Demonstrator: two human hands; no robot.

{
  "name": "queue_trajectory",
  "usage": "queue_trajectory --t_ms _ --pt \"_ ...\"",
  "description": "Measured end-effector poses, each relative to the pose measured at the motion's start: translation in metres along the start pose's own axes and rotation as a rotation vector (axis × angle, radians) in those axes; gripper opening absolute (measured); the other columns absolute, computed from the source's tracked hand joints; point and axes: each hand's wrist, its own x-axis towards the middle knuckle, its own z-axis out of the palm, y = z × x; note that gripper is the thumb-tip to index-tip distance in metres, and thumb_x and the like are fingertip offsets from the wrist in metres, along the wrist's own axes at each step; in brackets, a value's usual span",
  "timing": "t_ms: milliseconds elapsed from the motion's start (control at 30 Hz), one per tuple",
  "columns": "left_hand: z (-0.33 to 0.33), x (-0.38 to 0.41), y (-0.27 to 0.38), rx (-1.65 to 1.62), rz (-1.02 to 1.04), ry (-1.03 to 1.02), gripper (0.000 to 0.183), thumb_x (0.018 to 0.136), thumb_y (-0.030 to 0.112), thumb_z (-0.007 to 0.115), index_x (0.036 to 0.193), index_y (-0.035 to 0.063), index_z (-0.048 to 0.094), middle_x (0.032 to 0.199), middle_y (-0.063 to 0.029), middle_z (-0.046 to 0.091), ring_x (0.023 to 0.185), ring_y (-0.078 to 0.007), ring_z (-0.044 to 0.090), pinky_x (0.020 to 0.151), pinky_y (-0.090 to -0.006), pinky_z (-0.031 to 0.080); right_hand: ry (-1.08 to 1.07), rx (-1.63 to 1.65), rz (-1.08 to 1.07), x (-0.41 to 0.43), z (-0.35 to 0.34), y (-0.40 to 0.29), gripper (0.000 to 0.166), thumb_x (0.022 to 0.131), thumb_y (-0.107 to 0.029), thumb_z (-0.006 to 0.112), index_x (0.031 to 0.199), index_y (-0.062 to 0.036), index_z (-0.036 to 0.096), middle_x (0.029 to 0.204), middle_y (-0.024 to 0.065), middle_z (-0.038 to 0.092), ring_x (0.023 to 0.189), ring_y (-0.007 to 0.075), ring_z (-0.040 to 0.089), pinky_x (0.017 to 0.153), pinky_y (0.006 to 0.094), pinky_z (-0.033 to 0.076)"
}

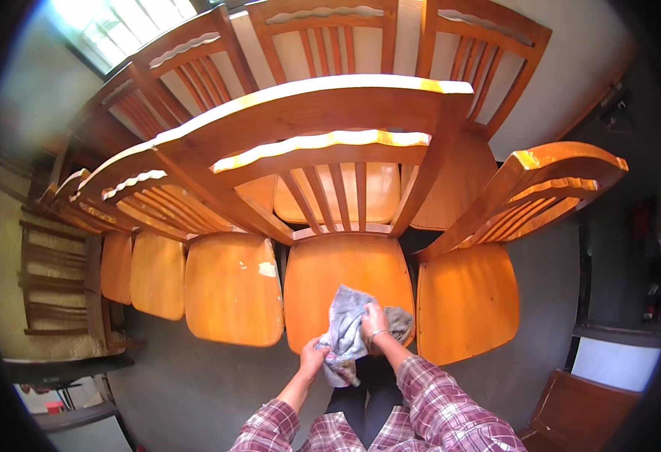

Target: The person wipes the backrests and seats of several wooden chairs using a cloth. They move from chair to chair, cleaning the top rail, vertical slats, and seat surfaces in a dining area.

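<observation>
My left hand (312, 357) grips the lower left edge of a crumpled grey-white cloth (348, 323). Higher on the cloth's right side, my right hand (373, 322) holds it with a bangle at the wrist. The cloth hangs between both hands over the front of a wooden chair seat (339, 260). A second, brownish-grey cloth (400, 323) lies bunched at that seat's front right corner, partly hidden behind my right hand. Behind the seat rises the chair's slatted wooden backrest (307, 110).
To the left, a wooden seat (228, 305) has pale patches on it. Another wooden chair (466, 305) stands at the right. More chairs line the wall (579, 62) behind. Dark grey floor (195, 384) shows in front, and a brown wooden piece (584, 404) is at lower right.
</observation>
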Motion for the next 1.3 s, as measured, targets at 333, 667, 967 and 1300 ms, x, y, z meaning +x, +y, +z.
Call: queue_trajectory --t_ms 333,667,967,1300 --pt "0.026 -0.01 0.142 0.11 0.569 0.0 0.037 0.073 0.009 0.065 0.109 0.0 0.06 0.09 -0.0123 0.056 0.081 -0.0222 0.06 0.071 -0.0302 0.048 0.516 0.411 -0.203 0.042 -0.127 -0.089 0.018 0.082 -0.005 0.05 0.099 -0.0015 0.054 0.088 0.0194 0.061 0.084 0.0348 0.059 0.075 0.0386 0.046" --pt "0.025 -0.072 0.246 -0.267 0.833 -0.083 0.036 0.075 -0.007 0.058 0.11 0.0013 0.059 0.1 -0.0072 0.049 0.09 -0.0151 0.054 0.073 -0.0246 0.048 0.754 0.773 -0.441 0.086 -0.189 -0.207 0.03 0.087 0.004 0.043 0.115 0.0003 0.051 0.109 0.0116 0.06 0.1 0.021 0.057 0.089 0.031 0.044" --pt "0.013 0.016 0.295 -0.139 0.904 -0.054 0.033 0.077 -0.003 0.058 0.109 0.0021 0.057 0.094 -0.0039 0.048 0.089 -0.0131 0.052 0.077 -0.0262 0.045 0.902 0.285 -0.415 0.176 -0.132 -0.227 0.054 0.081 -0.017 0.061 0.127 -0.0025 0.037 0.113 0.0233 0.055 0.09 0.0424 0.058 0.074 0.0438 0.049" --pt "0.044 0.116 0.157 0.262 0.55 -0.083 0.041 0.074 0.011 0.062 0.116 0.0122 0.06 0.099 -0.0175 0.055 0.095 -0.0316 0.058 0.085 -0.0377 0.046 0.777 0.146 -0.172 0.194 0.008 -0.077 0.049 0.088 -0.017 0.051 0.131 -0.0111 0.03 0.13 0.0178 0.045 0.104 0.0375 0.055 0.079 0.0432 0.048"
